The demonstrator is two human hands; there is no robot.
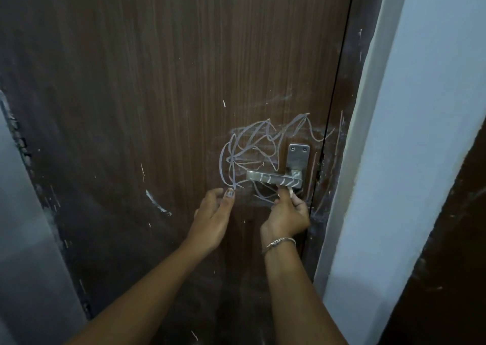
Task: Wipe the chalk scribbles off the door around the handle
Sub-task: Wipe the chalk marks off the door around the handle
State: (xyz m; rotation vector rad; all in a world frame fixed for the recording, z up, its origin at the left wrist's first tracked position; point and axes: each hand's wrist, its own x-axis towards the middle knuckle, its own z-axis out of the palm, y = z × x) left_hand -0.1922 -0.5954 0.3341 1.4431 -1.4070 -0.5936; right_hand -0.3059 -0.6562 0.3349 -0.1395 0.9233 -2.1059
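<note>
White chalk scribbles (252,147) loop over the brown wooden door (157,81), left of and above the metal lever handle (273,180). Chalk stripes also mark the lever itself, and fainter lines run along the door edge (339,139). My left hand (213,221) is open, its thumb tip touching the lowest loop of the scribbles. My right hand (286,213) is just under the lever, fingers pinched on a small pale stick that looks like chalk (290,191), which touches the underside of the handle. No cloth is in view.
A white door frame and pale wall (420,134) stand close on the right. A grey wall (23,213) borders the door's left edge. A curved white scratch (157,204) and small scuffs mark the door lower left of the handle.
</note>
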